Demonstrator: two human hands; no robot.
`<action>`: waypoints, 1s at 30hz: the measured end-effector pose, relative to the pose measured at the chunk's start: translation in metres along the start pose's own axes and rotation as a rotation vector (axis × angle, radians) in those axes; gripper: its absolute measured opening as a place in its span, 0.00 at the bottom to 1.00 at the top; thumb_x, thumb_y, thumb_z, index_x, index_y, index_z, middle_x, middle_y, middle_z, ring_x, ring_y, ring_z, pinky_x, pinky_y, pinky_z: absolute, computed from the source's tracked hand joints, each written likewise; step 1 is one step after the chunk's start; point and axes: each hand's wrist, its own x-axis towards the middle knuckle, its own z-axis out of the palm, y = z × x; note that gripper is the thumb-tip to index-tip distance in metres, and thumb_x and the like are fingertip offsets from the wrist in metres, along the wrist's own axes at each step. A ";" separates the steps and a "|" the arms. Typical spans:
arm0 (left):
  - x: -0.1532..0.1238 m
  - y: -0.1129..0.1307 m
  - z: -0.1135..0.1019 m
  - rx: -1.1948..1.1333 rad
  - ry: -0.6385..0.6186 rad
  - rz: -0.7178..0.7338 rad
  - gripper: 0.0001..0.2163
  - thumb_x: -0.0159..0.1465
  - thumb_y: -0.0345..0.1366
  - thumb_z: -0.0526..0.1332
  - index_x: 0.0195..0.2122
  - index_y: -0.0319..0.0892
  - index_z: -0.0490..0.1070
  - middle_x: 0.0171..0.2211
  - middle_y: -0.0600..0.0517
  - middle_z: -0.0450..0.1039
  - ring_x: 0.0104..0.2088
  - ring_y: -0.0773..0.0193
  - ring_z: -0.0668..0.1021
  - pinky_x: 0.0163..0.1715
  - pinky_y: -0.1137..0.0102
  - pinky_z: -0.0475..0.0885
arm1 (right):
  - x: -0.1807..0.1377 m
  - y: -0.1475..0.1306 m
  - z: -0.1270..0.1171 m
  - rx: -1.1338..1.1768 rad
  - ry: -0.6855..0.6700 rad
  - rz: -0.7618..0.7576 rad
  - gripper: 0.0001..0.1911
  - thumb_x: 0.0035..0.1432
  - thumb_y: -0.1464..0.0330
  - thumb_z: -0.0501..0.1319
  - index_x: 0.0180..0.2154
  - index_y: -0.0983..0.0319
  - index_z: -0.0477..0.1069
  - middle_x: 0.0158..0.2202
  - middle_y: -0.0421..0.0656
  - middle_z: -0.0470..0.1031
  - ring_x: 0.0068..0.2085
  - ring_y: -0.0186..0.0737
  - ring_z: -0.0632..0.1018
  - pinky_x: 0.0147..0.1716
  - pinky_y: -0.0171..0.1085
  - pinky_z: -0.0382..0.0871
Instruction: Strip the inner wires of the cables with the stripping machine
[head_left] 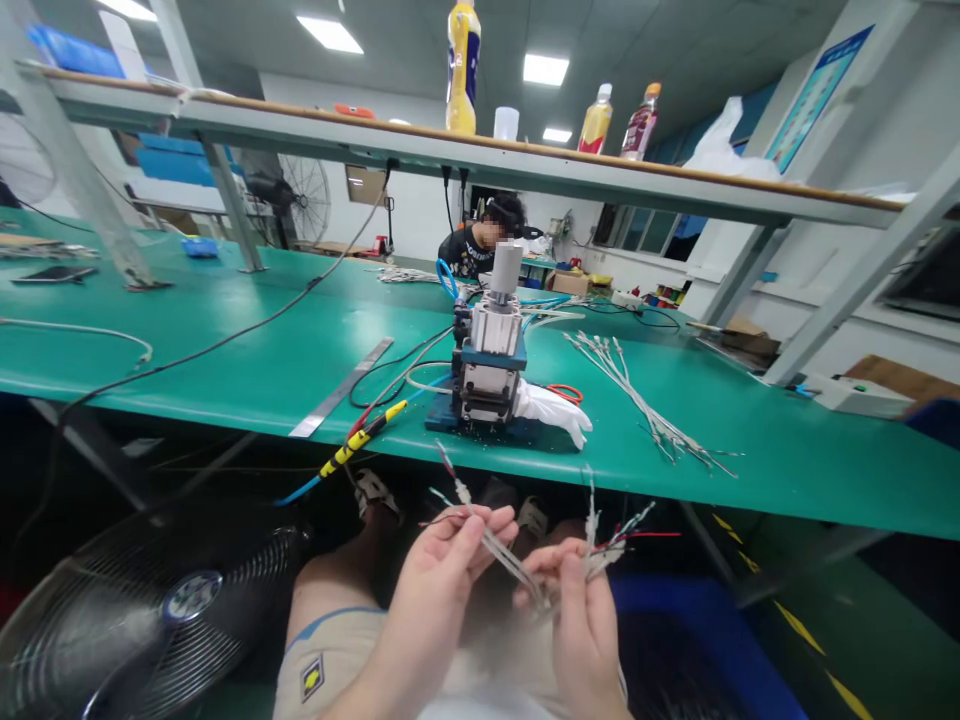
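Here, pale cables [508,560] slant down rightward from the left hand [442,570], closed in a pinch on them, to the right hand [583,605], equally near, gripping splayed wire ends [611,553]

The press [491,350] stands on the table [225,340], near its front edge. Touching the press on its right lies a glove [551,408]; farther right, beyond the glove, is a cable bundle [637,400]. Left of the press lies a ruler [341,390], and well to its left, farther back, a phone [56,273]. Behind the press is a co-worker [461,250]. Above and behind it runs a shelf [337,125], bearing a cup [506,124] and, right of the press, two bottles [596,120]. Before the press, off the table, the left grip [448,560] and right grip [581,600] have wires [511,565] between them. Low on the press's left is a fan [180,640].
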 end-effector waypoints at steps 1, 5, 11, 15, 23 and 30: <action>-0.001 0.005 -0.003 -0.003 0.029 0.057 0.18 0.49 0.42 0.79 0.35 0.38 0.77 0.38 0.44 0.83 0.39 0.57 0.84 0.44 0.68 0.79 | 0.006 0.001 -0.002 0.026 0.067 -0.043 0.25 0.67 0.47 0.57 0.35 0.62 0.72 0.31 0.45 0.79 0.32 0.42 0.81 0.35 0.39 0.78; -0.009 0.031 -0.017 -0.004 0.168 0.373 0.17 0.48 0.41 0.79 0.34 0.42 0.76 0.31 0.54 0.79 0.31 0.63 0.81 0.37 0.68 0.81 | 0.031 -0.010 -0.013 0.145 0.179 -0.095 0.22 0.64 0.46 0.61 0.38 0.59 0.68 0.29 0.39 0.76 0.27 0.38 0.79 0.31 0.38 0.78; -0.005 0.007 -0.017 0.463 -0.263 0.164 0.11 0.61 0.43 0.70 0.35 0.40 0.79 0.31 0.47 0.81 0.32 0.61 0.80 0.37 0.70 0.76 | 0.035 -0.017 -0.010 0.215 -0.071 0.076 0.24 0.57 0.49 0.69 0.46 0.59 0.70 0.22 0.30 0.60 0.16 0.24 0.56 0.14 0.25 0.49; 0.005 -0.022 -0.007 0.529 -0.443 0.062 0.11 0.67 0.42 0.64 0.37 0.40 0.79 0.30 0.50 0.77 0.32 0.65 0.75 0.36 0.73 0.71 | 0.025 -0.028 0.003 0.130 -0.208 0.045 0.20 0.56 0.53 0.71 0.41 0.61 0.75 0.33 0.42 0.73 0.22 0.31 0.68 0.21 0.33 0.68; 0.013 -0.012 -0.013 0.480 -0.313 0.021 0.16 0.63 0.47 0.68 0.42 0.39 0.75 0.42 0.44 0.82 0.44 0.55 0.82 0.48 0.66 0.74 | 0.030 -0.029 -0.003 -0.071 0.014 -0.084 0.22 0.64 0.49 0.62 0.31 0.61 0.74 0.27 0.41 0.74 0.25 0.34 0.70 0.26 0.33 0.67; 0.020 0.011 -0.015 0.428 -0.310 0.091 0.13 0.65 0.43 0.66 0.39 0.40 0.68 0.33 0.46 0.82 0.25 0.66 0.80 0.30 0.73 0.73 | 0.030 -0.021 -0.008 0.171 -0.118 0.042 0.20 0.63 0.48 0.64 0.36 0.58 0.65 0.18 0.29 0.54 0.17 0.27 0.53 0.16 0.27 0.49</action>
